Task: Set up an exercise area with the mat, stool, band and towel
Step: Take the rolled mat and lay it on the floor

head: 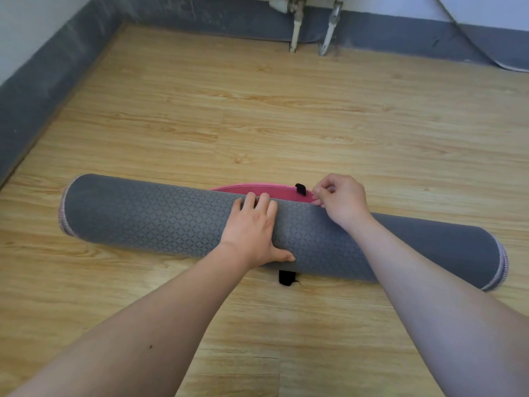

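Starting nearest, at the loose black fabric strap end poking out from under the roll's near side and resting on the pale wood-look plank floor.

Pressing the left hand flat on top of the rolled grey diamond-patterned exercise mat, fingers straight and close together, thumb spread down the near face. Lying crosswise on the planks, fully rolled, stitched ends pointing left and right.

Pinching the pink inner edge of the mat at the roll's far top with the right hand, thumb against curled fingertips, just beside a second black strap tab.

Judging the step as freeing that outer edge to begin unrolling. Doing it well probably meaning: peeling the pinched edge off only a little, laying it down on the floor, then pushing the bulk away evenly with the flat palm so as not to be veering sideways. Pulling both strap pieces aside first, so as not to be trapping either beneath the mat.

Looking farther: planks running on to a grey skirting band and two white metal pipes at the wall. Seeing no stool, band or towel in this view.
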Demonstrator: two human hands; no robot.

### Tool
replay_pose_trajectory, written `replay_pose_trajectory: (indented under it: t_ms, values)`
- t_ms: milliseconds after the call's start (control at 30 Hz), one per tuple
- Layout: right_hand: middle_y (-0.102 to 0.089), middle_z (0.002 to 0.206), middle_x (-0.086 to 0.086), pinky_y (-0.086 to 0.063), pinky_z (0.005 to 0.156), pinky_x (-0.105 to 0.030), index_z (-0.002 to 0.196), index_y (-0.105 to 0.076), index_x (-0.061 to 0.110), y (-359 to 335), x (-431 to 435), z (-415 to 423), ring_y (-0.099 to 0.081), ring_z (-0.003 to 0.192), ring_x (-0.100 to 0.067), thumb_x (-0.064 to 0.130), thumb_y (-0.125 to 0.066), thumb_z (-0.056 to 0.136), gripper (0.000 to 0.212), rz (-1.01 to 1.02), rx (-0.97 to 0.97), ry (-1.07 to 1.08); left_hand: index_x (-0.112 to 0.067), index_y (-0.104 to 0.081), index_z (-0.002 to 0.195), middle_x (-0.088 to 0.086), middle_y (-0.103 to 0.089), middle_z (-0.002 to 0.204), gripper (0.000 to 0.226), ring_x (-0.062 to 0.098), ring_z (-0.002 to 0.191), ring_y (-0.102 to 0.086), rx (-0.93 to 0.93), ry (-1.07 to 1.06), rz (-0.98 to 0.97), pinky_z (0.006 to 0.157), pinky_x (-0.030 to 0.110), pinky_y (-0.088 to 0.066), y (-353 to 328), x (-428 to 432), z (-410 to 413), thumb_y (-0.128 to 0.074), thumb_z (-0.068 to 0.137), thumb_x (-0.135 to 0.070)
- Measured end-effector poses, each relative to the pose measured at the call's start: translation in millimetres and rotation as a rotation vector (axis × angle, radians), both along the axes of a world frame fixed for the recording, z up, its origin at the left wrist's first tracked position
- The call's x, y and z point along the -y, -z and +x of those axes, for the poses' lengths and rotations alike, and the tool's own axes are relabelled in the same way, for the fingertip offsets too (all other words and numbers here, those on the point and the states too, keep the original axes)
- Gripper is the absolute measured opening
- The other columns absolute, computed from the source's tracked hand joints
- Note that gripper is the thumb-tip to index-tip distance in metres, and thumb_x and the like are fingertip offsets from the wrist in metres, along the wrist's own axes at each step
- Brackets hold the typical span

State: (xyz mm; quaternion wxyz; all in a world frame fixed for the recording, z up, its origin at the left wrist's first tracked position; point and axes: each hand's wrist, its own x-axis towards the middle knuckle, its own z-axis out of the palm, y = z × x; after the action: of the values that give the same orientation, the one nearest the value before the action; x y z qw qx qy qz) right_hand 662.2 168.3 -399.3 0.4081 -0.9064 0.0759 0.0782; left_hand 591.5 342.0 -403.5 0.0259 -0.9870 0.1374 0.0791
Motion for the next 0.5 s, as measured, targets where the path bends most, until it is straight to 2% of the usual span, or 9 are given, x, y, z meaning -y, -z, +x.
replay_pose_trajectory:
  t_ms: [133, 233, 367, 500]
  values:
    - [-0.071, 0.078, -0.003, -0.058, 0.079, -0.039, 0.071, -0.063, 0.022, 1.7, 6.2, 0.5, -0.071, 0.073, -0.016, 0.010, -0.060, 0.091, 0.024, -0.021, 0.015, 0.020, -0.014, -0.040, 0.119, 0.003, -0.041, 0.119, 0.095, 0.026, 0.113, -0.036, 0.011, 0.006, -0.016, 0.103, 0.043, -0.033, 1.9, -3.4, 0.4, -0.046, 0.061, -0.088]
    - [-0.070, 0.085, 0.001, -0.051, 0.074, -0.029, 0.077, -0.065, 0.022, 2.0, 7.2, -0.3, -0.067, 0.082, -0.017, 0.015, -0.060, 0.092, 0.017, -0.100, 0.019, 0.002, -0.014, -0.041, 0.116, 0.002, -0.042, 0.118, 0.093, 0.025, 0.112, -0.037, 0.016, 0.004, -0.043, 0.101, 0.041, -0.034, 0.7, -6.8, 1.4, -0.045, 0.061, -0.089]
    - [-0.068, 0.101, 0.003, -0.040, 0.076, -0.024, 0.098, -0.070, 0.020, 7.1, 7.5, -2.2, -0.058, 0.094, -0.015, 0.024, -0.058, 0.094, 0.012, -0.216, -0.074, -0.106, -0.015, -0.042, 0.116, 0.001, -0.042, 0.120, 0.089, 0.023, 0.112, -0.037, 0.018, -0.002, -0.079, 0.098, 0.039, -0.034, 0.4, -11.7, 0.8, -0.046, 0.063, -0.087]
    - [-0.063, 0.125, -0.002, -0.041, 0.086, -0.029, 0.122, -0.062, 0.021, 11.9, 5.6, -2.9, -0.056, 0.116, -0.023, 0.031, -0.051, 0.098, 0.029, -0.306, -0.135, -0.192, -0.017, -0.043, 0.113, -0.002, -0.043, 0.116, 0.087, 0.021, 0.109, -0.037, 0.020, 0.000, -0.108, 0.094, 0.037, -0.033, 0.7, -16.0, 3.5, -0.048, 0.061, -0.087]
